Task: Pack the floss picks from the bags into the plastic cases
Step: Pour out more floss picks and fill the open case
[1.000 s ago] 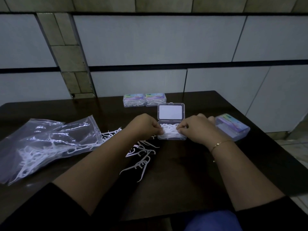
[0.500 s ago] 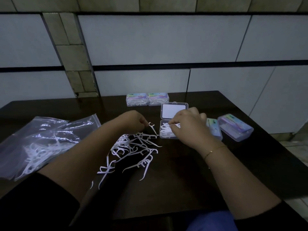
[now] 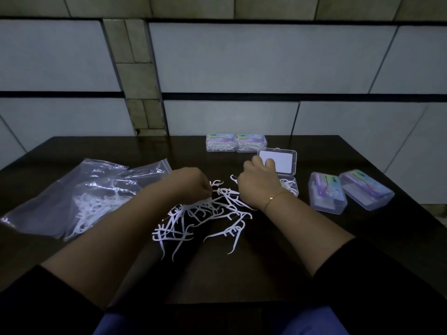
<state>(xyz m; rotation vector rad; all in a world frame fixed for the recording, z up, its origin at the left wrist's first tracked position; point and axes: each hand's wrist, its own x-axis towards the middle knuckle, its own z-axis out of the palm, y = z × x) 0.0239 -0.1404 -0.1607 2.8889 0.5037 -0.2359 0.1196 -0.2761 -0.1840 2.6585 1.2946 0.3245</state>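
Many floss picks [image 3: 205,218] are lying loose near the open case [image 3: 287,183], easy to grab. Left hand [image 3: 191,184] and right hand [image 3: 260,187] are both pinching picks.

The table [image 3: 266,267] is dark wood with a dull sheen. Crinkled, glossy clear plastic bags [image 3: 72,189] lie at its left edge — white matt plastic floss picks [image 3: 205,221] beside them. The open case [image 3: 285,175] is clear, smooth plastic — its lid [image 3: 278,160] white-lined.
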